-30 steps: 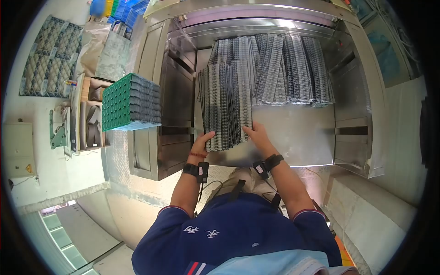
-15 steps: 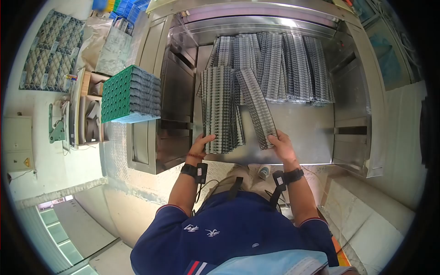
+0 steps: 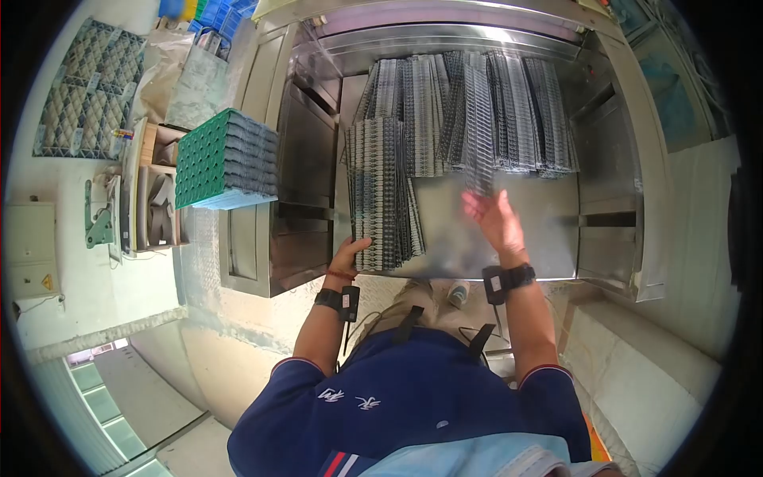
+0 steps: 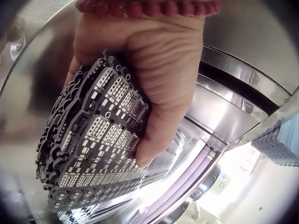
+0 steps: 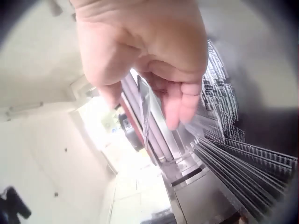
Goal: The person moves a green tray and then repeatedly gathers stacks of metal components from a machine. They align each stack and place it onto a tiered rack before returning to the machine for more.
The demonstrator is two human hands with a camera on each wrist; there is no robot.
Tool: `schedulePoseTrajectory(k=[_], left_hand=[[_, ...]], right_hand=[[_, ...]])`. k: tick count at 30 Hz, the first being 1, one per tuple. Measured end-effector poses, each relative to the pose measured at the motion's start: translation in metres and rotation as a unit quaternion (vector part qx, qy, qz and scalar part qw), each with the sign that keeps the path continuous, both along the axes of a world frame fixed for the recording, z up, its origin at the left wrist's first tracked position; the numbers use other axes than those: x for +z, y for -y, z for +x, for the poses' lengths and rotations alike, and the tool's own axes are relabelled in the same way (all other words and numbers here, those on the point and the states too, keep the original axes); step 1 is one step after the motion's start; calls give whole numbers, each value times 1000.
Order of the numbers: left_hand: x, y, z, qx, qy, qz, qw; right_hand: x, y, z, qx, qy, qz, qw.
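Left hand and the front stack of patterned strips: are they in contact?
Touching. The left wrist view shows the left hand gripping the stack, its thumb resting on the patterned face.

From my remote feed, I see a white wall [image 3: 60, 181] and pale box [image 3: 30, 248] at far left, window panes [image 3: 105, 409] lower left, and light [image 3: 494, 36] glinting along a steel bench [image 3: 548, 219], upper center.
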State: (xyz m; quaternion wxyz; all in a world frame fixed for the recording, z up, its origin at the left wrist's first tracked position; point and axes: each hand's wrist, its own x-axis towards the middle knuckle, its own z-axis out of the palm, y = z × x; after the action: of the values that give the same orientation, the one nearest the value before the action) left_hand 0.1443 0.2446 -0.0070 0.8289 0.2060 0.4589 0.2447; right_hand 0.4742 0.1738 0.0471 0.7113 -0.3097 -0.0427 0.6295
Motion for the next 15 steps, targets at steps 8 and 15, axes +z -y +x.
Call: schedulePoseTrajectory(k=[8,15], left_hand=[[3,4,2,8,-20,-3,1000],[-2,12,-3,11,2,-1,1000]], right_hand=[[-79,-48,-54,218,243,-121,937],[-85,-103,-52,137,256,-185,939]])
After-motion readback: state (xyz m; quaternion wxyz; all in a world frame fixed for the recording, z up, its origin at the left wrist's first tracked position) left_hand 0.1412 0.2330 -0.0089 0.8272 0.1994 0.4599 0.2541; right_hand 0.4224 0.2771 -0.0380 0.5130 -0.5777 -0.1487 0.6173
